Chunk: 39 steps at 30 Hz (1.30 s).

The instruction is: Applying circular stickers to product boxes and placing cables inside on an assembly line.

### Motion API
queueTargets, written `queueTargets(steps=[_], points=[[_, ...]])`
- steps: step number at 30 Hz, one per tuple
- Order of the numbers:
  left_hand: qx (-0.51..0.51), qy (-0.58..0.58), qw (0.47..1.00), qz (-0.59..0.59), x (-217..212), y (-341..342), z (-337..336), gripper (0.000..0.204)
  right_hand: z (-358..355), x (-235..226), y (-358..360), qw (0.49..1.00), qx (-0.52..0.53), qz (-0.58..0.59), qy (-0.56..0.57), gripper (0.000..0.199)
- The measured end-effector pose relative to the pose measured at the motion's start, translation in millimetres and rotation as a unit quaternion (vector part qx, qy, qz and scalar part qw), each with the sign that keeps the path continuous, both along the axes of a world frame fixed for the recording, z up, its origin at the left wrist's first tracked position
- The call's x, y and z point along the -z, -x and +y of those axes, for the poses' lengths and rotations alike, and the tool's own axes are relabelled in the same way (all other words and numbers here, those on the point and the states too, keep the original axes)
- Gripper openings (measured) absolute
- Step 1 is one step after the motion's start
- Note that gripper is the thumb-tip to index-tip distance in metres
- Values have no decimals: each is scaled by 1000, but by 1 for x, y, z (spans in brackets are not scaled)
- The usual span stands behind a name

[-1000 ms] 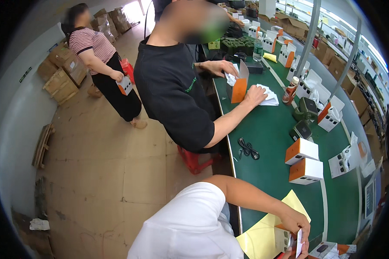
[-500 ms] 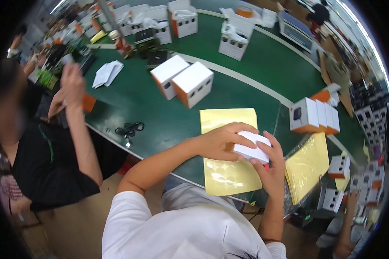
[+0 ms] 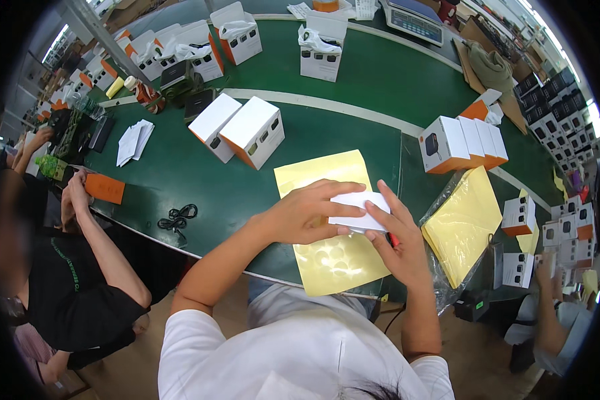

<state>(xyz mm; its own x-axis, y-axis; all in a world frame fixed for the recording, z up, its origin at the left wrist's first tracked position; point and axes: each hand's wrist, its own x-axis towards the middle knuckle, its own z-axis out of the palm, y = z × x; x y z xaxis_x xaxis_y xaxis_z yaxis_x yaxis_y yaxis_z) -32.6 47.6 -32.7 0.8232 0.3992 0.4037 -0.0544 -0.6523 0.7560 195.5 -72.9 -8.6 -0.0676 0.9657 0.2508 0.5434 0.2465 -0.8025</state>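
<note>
Between my two hands is a small white box (image 3: 355, 215), held over a yellow sheet. My left hand (image 3: 300, 212) grips its left end, fingers across the top. On the right end, my right hand (image 3: 401, 243) closes with thumb and fingers; something small and red shows by its fingers. The yellow sheet (image 3: 330, 270) lies beneath, bearing rows of round clear shapes. Beside my right hand is a stack of yellow sheets (image 3: 465, 223) in a clear plastic bag. Beyond my hands stand two closed white and orange boxes (image 3: 255, 132).
A row of white boxes (image 3: 447, 143) stands at right; open boxes (image 3: 321, 53) stand farther back. A black cable (image 3: 178, 217) and white papers (image 3: 135, 142) lie at left. A co-worker at left holds an orange card-like piece (image 3: 105, 189). A scale (image 3: 412, 23) sits at the far side.
The view has swung, shifting the table's things leftward. The white box has turned in my hands, so its orange end no longer shows. The co-worker's raised hand has come down to the orange piece.
</note>
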Motion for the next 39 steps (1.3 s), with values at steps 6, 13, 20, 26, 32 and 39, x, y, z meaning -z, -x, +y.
queueTargets(steps=[6, 13, 20, 26, 32, 39], points=[[-34, 17, 999, -7, 3, -2, -1, 42, 2, -2, 7, 1000, 15, -1, 0, 56], [-33, -4, 999, -14, 5, -4, -2, 42, 6, 5, 3, 987, 31, 137, 76, 55], [-43, -44, 998, 3, -2, -1, -5, 44, 3, -3, -1, 995, -6, 77, 68, 56], [-54, -68, 996, 6, -3, -3, -10, 46, 1, 2, -13, 999, -46, 21, 14, 51], [-74, -80, 994, -6, 2, -4, -12, 41, 2, -4, -14, 997, -68, -17, 19, 48], [-129, -164, 978, -3, 7, 2, -26, 36, -5, 6, -8, 980, -38, -184, -66, 57]])
